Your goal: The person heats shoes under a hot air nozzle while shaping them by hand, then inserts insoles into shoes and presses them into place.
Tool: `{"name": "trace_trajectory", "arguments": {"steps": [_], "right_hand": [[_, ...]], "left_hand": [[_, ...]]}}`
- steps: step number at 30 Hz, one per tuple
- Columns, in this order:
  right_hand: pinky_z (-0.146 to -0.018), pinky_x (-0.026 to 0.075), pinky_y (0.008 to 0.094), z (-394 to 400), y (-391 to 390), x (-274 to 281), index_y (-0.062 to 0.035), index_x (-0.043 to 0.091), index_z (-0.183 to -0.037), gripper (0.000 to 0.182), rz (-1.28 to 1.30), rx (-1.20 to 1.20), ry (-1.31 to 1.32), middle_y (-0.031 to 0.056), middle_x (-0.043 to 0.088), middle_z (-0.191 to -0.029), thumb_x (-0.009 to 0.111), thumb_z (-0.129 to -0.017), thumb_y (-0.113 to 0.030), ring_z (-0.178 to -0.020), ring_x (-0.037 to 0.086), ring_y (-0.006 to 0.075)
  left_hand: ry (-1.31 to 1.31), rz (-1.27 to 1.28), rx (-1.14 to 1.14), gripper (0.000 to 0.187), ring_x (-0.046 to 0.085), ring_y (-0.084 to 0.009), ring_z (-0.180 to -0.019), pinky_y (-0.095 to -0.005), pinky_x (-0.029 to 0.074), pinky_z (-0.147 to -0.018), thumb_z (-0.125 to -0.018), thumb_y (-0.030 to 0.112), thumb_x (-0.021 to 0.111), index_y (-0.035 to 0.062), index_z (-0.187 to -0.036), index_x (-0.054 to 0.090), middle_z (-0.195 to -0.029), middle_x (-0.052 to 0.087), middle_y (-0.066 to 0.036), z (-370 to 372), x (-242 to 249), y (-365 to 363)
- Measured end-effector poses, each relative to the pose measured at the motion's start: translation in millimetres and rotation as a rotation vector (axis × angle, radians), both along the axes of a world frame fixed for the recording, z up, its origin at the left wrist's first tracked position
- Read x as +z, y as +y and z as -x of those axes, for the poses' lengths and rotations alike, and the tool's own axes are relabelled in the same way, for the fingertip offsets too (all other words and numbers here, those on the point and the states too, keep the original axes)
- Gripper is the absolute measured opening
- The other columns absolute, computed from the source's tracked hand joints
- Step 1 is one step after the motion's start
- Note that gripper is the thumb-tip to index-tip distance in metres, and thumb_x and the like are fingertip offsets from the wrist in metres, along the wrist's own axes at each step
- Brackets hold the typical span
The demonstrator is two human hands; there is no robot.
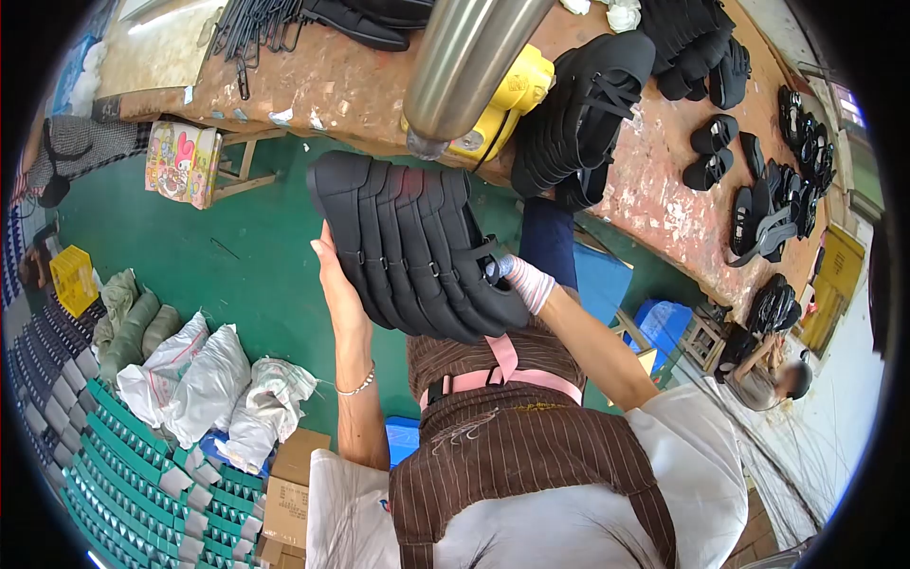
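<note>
A stack of nested black shoe uppers with small buckles (403,247) is held in front of my apron, between both hands. My left hand (338,275) presses flat along the stack's left side, its fingers mostly hidden behind it. At the stack's right end, my right hand (517,281), in a light wrist covering, grips the open edge near a strap; its fingertips are partly hidden. Another stack of black shoes (578,114) stands on the worktable (654,213), beyond a steel cylinder (464,76) and a yellow machine part (507,100).
More black sandals (713,152) lie along the table at right. A stool with a printed cover (183,163) stands at back left. White sacks (209,379), cartons (287,503) and green racks (133,474) are at lower left. Another person (766,379) is at far right.
</note>
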State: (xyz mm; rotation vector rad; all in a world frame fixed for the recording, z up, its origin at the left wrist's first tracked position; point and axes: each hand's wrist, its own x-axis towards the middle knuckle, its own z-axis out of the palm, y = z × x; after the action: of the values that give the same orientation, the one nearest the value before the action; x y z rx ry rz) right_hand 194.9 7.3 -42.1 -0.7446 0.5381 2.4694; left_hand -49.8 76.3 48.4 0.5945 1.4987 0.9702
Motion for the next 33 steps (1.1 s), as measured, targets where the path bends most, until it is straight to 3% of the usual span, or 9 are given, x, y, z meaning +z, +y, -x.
{"name": "trace_trajectory", "arguments": {"steps": [11, 15, 18, 19, 23, 26, 29, 31, 33], "right_hand": [[-0.093, 0.052, 0.0324, 19.5, 26.2, -3.4, -0.0012, 0.063, -0.115, 0.038, 0.024, 0.089, -0.058, 0.0119, 0.070, -0.106, 0.065, -0.078, -0.009, -0.096, 0.068, 0.0200], [-0.090, 0.050, 0.0274, 33.1, 1.9, 9.6, -0.0022, 0.060, -0.123, 0.044, -0.313, 0.188, -0.299, 0.0059, 0.069, -0.104, 0.068, -0.080, -0.008, -0.095, 0.064, 0.0131], [-0.095, 0.047, 0.0278, 60.0, 3.2, 92.6, 0.0009, 0.047, -0.138, 0.059, -0.639, 0.188, -0.636, 0.0067, 0.064, -0.118, 0.066, -0.082, -0.003, -0.106, 0.058, 0.0119], [-0.098, 0.046, 0.0303, 70.2, -14.2, 91.3, 0.0011, 0.046, -0.139, 0.061, -0.709, 0.157, -0.741, 0.0134, 0.063, -0.123, 0.069, -0.083, -0.009, -0.113, 0.059, 0.0200], [-0.100, 0.045, 0.0357, 83.1, -22.7, 144.0, 0.0052, 0.031, -0.145, 0.080, -0.986, 0.646, -1.230, 0.0228, 0.060, -0.118, 0.072, -0.084, -0.027, -0.114, 0.059, 0.0320], [-0.117, 0.019, 0.0461, 74.8, -0.6, 177.0, 0.0026, 0.026, -0.149, 0.094, -1.175, 1.115, -1.074, 0.0239, 0.063, -0.112, 0.069, -0.083, -0.048, -0.105, 0.064, 0.0302], [-0.117, 0.005, 0.0574, 58.7, -20.2, 164.4, -0.0021, 0.034, -0.146, 0.075, -1.468, 0.807, -1.071, 0.0204, 0.066, -0.111, 0.060, -0.091, -0.045, -0.104, 0.065, 0.0287], [-0.115, 0.004, 0.0638, 43.7, -12.4, 155.6, -0.0048, 0.041, -0.143, 0.066, -1.525, 0.622, -0.942, 0.0172, 0.068, -0.108, 0.052, -0.095, -0.049, -0.103, 0.067, 0.0276], [-0.107, 0.039, 0.0445, 14.5, 1.6, 162.3, -0.0014, 0.055, -0.132, 0.044, -1.068, 0.629, -0.746, 0.0170, 0.065, -0.120, 0.058, -0.096, -0.027, -0.113, 0.063, 0.0277]], "left_hand": [[0.105, 0.017, -0.038, 0.080, 0.040, -0.0243, -0.136, -0.0343, 0.027, -0.114, -0.101, 0.061, 0.023, -0.0044, -0.147, 0.033, -0.148, 0.042, -0.014, 15.1, -22.8, 23.8], [0.452, -0.117, -0.273, 0.086, 0.040, -0.0257, -0.133, -0.0346, 0.029, -0.111, -0.091, 0.059, 0.057, -0.0056, -0.144, 0.036, -0.144, 0.041, -0.017, 56.4, -60.9, -26.4], [0.016, -0.112, -0.289, 0.111, 0.042, -0.0248, -0.131, -0.0345, 0.030, -0.111, -0.073, 0.065, 0.074, -0.0038, -0.147, 0.028, -0.142, 0.043, -0.014, 61.4, -65.6, -43.4], [-0.077, 0.061, -0.229, 0.117, 0.051, -0.0242, -0.126, -0.0363, 0.044, -0.102, -0.068, 0.074, 0.069, -0.0032, -0.146, 0.030, -0.142, 0.047, -0.013, 87.6, -89.1, -74.0], [-0.352, 0.057, -0.266, 0.110, 0.040, -0.0253, -0.135, -0.0390, 0.031, -0.114, -0.072, 0.068, 0.071, -0.0010, -0.147, 0.029, -0.147, 0.041, -0.012, 74.9, -87.4, -94.3], [-0.463, 0.101, -0.221, 0.109, 0.039, -0.0258, -0.135, -0.0400, 0.030, -0.114, -0.072, 0.068, 0.070, -0.0004, -0.147, 0.030, -0.147, 0.041, -0.012, 56.8, -90.7, -96.4], [-0.555, 0.130, -0.165, 0.108, 0.039, -0.0262, -0.135, -0.0409, 0.030, -0.114, -0.073, 0.067, 0.069, 0.0002, -0.147, 0.030, -0.147, 0.040, -0.012, 39.1, -91.9, -95.5], [-0.597, 0.143, -0.127, 0.107, 0.038, -0.0265, -0.136, -0.0416, 0.029, -0.114, -0.073, 0.067, 0.068, 0.0006, -0.147, 0.030, -0.148, 0.040, -0.012, 27.7, -91.8, -89.6], [-0.629, 0.155, -0.089, 0.106, 0.038, -0.0269, -0.136, -0.0422, 0.029, -0.114, -0.074, 0.067, 0.067, 0.0010, -0.147, 0.031, -0.148, 0.040, -0.012, 17.9, -90.8, -81.7]]}}
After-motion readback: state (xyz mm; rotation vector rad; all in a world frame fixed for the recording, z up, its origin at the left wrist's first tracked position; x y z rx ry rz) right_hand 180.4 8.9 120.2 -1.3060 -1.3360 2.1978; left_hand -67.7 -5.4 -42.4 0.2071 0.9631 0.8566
